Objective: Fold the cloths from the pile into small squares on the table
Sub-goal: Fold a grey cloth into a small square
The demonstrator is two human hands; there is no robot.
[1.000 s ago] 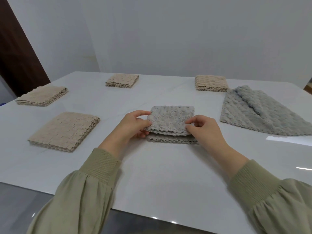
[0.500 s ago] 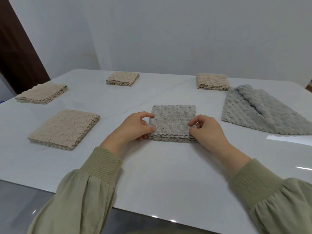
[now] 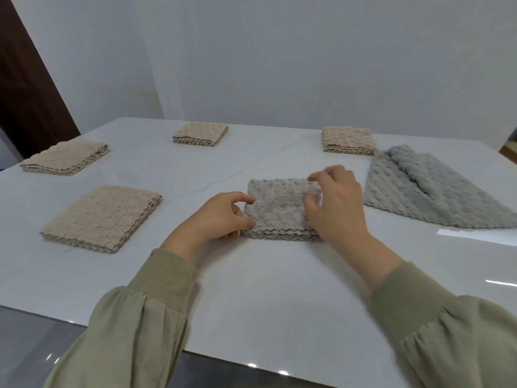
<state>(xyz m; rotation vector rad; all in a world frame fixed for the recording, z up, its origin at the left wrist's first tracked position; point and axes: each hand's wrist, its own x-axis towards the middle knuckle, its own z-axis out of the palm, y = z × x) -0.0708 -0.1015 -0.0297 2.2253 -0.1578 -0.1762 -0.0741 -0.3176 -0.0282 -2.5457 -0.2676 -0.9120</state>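
Grey folded cloth [image 3: 279, 208] lies flat at mid-table [image 3: 251, 289], scalloped edges toward you. Your left grip [image 3: 218, 217] pinches its left edge, thumb on top. Your right grip [image 3: 338, 205] sits over its right edge, fingers loose and blurred, clasping nothing. Unfolded grey cloth [image 3: 419, 189] lies just right of that hand. Beige folded squares [image 3: 103, 217] lie well apart, left and far side.
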